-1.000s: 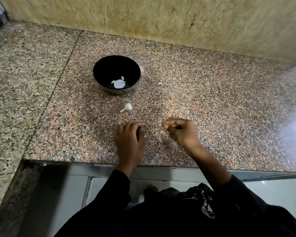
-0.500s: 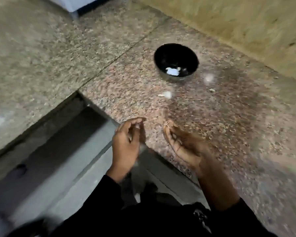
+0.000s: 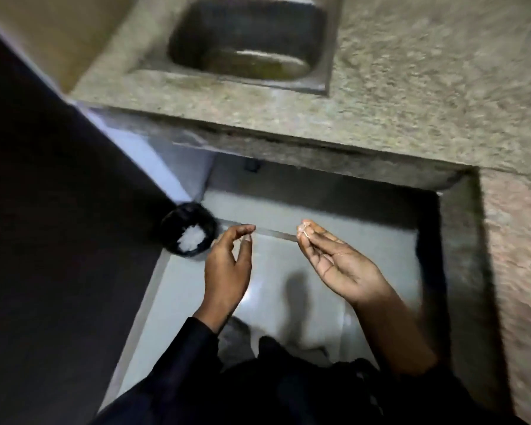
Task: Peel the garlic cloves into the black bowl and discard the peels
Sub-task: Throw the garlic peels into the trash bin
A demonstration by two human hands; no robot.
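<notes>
- head view: the person stands in the corner where two runs of speckled stone counter (image 3: 411, 96) meet, looking down at a pale tiled floor (image 3: 288, 271).
- a steel sink (image 3: 249, 41) is set into the counter's far run, near its left end; its basin looks wet and stained.
- a dark panel (image 3: 43, 240) fills the left side of the view, its edge running down to the floor.
- a small black bin (image 3: 188, 229) stands on the floor at the foot of that panel, just below the counter's front edge; pale white scraps (image 3: 191, 238) lie inside it.
- the left hand (image 3: 227, 268) is over the floor just right of the bin, its fingers loosely curled, thumb and forefinger apart; nothing shows in its grip.
- the right hand (image 3: 337, 262) is over the floor, palm up, well apart from the bin; its fingertips are drawn together and pinch a thin pale garlic peel (image 3: 304, 230).
- both arms wear dark sleeves (image 3: 190, 348); the right forearm is bare past the wrist.
- the picture is blurred, so the peel's shape is hard to make out.
</notes>
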